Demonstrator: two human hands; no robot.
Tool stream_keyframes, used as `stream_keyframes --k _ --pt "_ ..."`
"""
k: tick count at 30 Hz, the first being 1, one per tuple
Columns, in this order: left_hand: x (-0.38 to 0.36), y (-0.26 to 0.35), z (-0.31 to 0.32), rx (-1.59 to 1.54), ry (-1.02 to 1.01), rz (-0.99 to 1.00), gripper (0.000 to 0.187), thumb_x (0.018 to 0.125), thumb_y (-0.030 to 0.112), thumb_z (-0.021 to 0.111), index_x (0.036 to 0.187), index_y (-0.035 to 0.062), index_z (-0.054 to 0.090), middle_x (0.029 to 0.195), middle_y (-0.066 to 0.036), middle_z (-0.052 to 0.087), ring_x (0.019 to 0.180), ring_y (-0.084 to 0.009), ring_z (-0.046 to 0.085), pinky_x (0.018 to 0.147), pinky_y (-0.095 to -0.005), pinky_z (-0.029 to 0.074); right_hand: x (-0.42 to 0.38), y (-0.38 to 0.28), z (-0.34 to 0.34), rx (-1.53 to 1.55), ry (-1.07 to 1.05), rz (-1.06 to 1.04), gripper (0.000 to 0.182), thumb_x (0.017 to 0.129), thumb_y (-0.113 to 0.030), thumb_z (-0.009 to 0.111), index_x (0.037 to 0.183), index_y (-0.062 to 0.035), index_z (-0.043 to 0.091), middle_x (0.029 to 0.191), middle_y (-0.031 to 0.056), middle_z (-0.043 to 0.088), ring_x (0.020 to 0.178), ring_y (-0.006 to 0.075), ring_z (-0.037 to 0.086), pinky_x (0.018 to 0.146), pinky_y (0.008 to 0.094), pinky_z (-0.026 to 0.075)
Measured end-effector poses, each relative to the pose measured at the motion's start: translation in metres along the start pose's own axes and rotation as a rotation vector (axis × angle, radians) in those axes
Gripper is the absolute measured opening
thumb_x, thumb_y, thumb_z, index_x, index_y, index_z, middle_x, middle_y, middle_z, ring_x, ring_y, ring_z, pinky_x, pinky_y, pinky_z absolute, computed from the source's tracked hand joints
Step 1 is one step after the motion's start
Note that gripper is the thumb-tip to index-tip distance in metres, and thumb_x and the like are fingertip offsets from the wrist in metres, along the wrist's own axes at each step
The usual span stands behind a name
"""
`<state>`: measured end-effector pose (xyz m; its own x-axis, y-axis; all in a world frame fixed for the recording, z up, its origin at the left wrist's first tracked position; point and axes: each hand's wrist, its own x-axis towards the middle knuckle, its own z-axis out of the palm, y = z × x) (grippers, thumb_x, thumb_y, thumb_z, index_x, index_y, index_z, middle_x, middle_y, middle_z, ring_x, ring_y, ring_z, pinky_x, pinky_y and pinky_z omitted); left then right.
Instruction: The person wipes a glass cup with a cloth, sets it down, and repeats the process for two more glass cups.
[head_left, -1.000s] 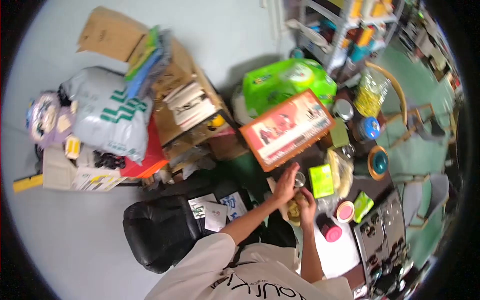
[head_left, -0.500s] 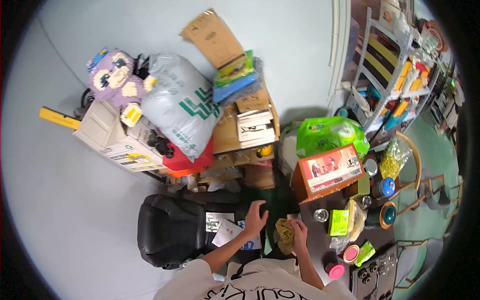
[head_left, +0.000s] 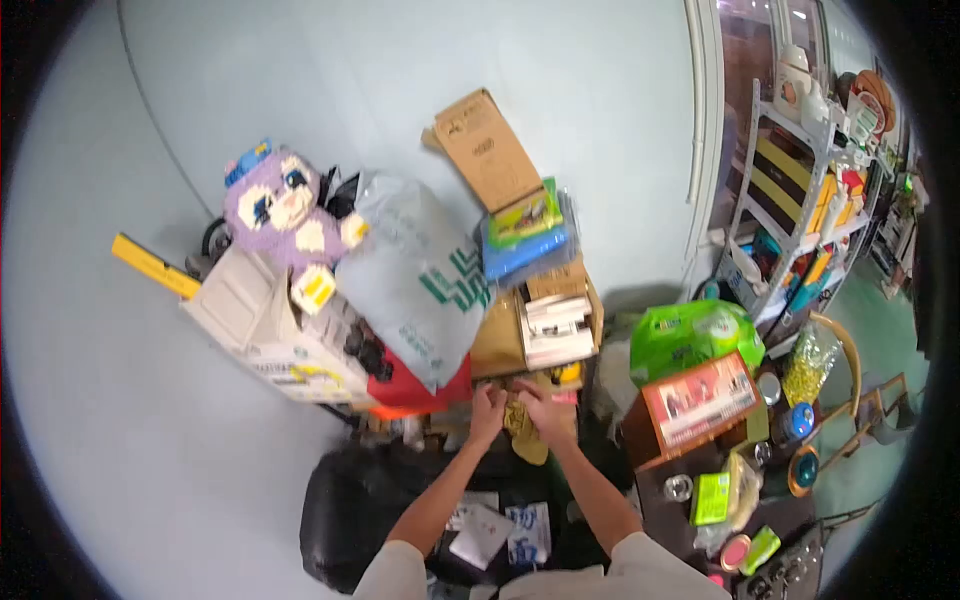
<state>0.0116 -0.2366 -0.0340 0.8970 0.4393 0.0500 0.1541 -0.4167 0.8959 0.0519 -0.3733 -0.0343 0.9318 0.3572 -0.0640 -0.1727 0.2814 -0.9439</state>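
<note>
Both arms reach forward over the black armchair [head_left: 345, 500]. A crumpled khaki cloth item [head_left: 524, 437] hangs between the hands; its exact kind does not show. My left hand [head_left: 487, 415] pinches its left upper edge. On the other edge, my right hand [head_left: 548, 412] is closed with bent fingers. Just beyond the hands stands a small shelf bearing a stack of white booklets [head_left: 556, 332]. Below the forearms, white printed papers [head_left: 482, 537] and a blue-and-white packet [head_left: 529, 533] lie on the seat.
At left, a large grey plastic bag [head_left: 410, 270] and a purple plush-like figure [head_left: 290, 215] rest on boxes. A dark table [head_left: 650, 490] at right holds a brown box [head_left: 690, 410], a green bag [head_left: 670, 340] and jars. A metal shelf rack [head_left: 790, 210] stands behind.
Both hands have moved forward, away from the body, with the cloth item. My left hand, open and apart before, now holds it too. The view has tilted up.
</note>
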Motion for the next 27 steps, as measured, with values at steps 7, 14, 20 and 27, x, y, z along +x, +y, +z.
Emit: stream_keyframes --k 7,14,20,27 --pt "0.142 -0.032 0.042 -0.321 0.095 -0.287 0.076 0.087 0.020 0.069 0.145 -0.0023 0.027 0.131 -0.020 0.050 0.119 -0.0320 0.054 0.101 -0.0389 0.044 0.124 0.009 0.012 0.478 -0.019 0.302 0.053 0.096 -0.022 0.046 0.145 -0.0035 0.042 0.135 0.0100 0.055 0.119 0.0224 0.055 0.103 0.0333 0.042" --pt "0.259 -0.169 0.081 -0.810 -0.175 -0.559 0.038 0.088 0.019 0.066 0.120 0.0008 0.059 0.100 -0.013 0.067 0.086 -0.0250 0.067 0.076 -0.0341 0.055 0.208 0.085 0.026 0.760 0.182 0.525 0.042 0.099 -0.035 0.041 0.128 -0.0097 0.056 0.122 0.0065 0.061 0.111 0.0255 0.058 0.098 0.0403 0.044" --pt "0.222 -0.031 0.057 0.162 -0.074 -0.334 0.057 0.094 0.041 0.051 0.136 0.0033 0.048 0.132 -0.018 0.058 0.116 -0.0333 0.058 0.095 -0.0441 0.046 0.223 0.094 0.027 0.933 0.139 0.472 0.048 0.097 -0.048 0.041 0.123 -0.0120 0.058 0.120 0.0054 0.061 0.110 0.0240 0.057 0.097 0.0400 0.045" --pt "0.217 -0.033 0.057 0.433 -0.081 -0.378 0.060 0.094 0.045 0.048 0.137 0.0036 0.048 0.134 -0.018 0.057 0.119 -0.0360 0.056 0.096 -0.0445 0.045 0.217 0.081 0.031 0.898 0.179 0.501 0.048 0.099 -0.050 0.042 0.124 -0.0120 0.057 0.118 0.0046 0.060 0.111 0.0222 0.056 0.098 0.0379 0.044"
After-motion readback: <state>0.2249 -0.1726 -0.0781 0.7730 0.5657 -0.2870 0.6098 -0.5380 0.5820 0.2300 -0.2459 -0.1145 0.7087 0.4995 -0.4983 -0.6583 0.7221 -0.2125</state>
